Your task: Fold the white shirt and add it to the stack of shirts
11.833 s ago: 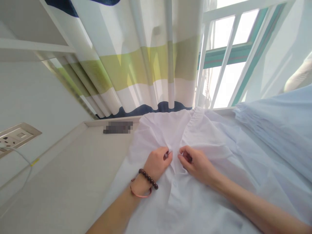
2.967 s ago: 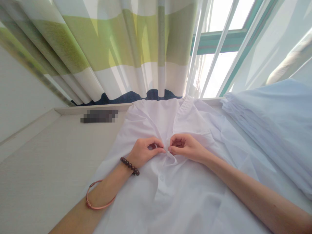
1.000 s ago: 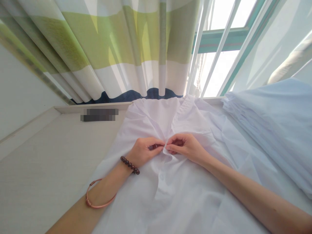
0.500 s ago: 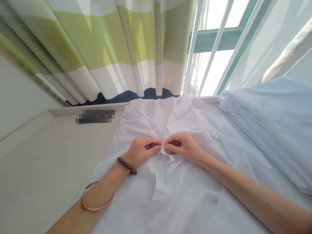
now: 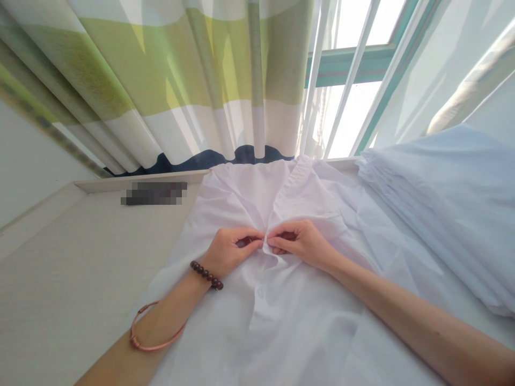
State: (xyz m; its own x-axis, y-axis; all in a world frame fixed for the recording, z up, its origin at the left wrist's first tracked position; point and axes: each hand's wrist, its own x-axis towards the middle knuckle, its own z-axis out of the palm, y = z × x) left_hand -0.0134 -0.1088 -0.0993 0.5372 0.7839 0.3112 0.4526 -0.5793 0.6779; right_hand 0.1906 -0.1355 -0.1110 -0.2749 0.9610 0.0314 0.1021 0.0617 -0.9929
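Note:
A white button-up garment (image 5: pixel 298 311), like a shirt or lab coat, lies spread on the pale surface with its neck end away from me. Both hands meet at its front opening. My left hand (image 5: pixel 231 249) pinches one edge of the front between thumb and fingers. From the other side my right hand (image 5: pixel 301 244) pinches the placket, its fingertips almost touching the left ones. Any button between the fingertips is too small to make out. Lower down the placket a button (image 5: pixel 260 293) shows. A beaded bracelet (image 5: pixel 206 275) and a copper-coloured bangle (image 5: pixel 155 347) circle my left wrist and forearm.
To the right rises a stack of folded white cloth (image 5: pixel 446 177). A dark pixelated object (image 5: pixel 155 193) rests at the back left of the pale surface (image 5: pixel 80 268). Behind hang green and white curtains (image 5: pixel 193 69), beside a barred window (image 5: pixel 346 96).
The whole view has shifted slightly, so things sit a little further left. Both hands keep the same pinch on the garment's front, with hardly any visible movement.

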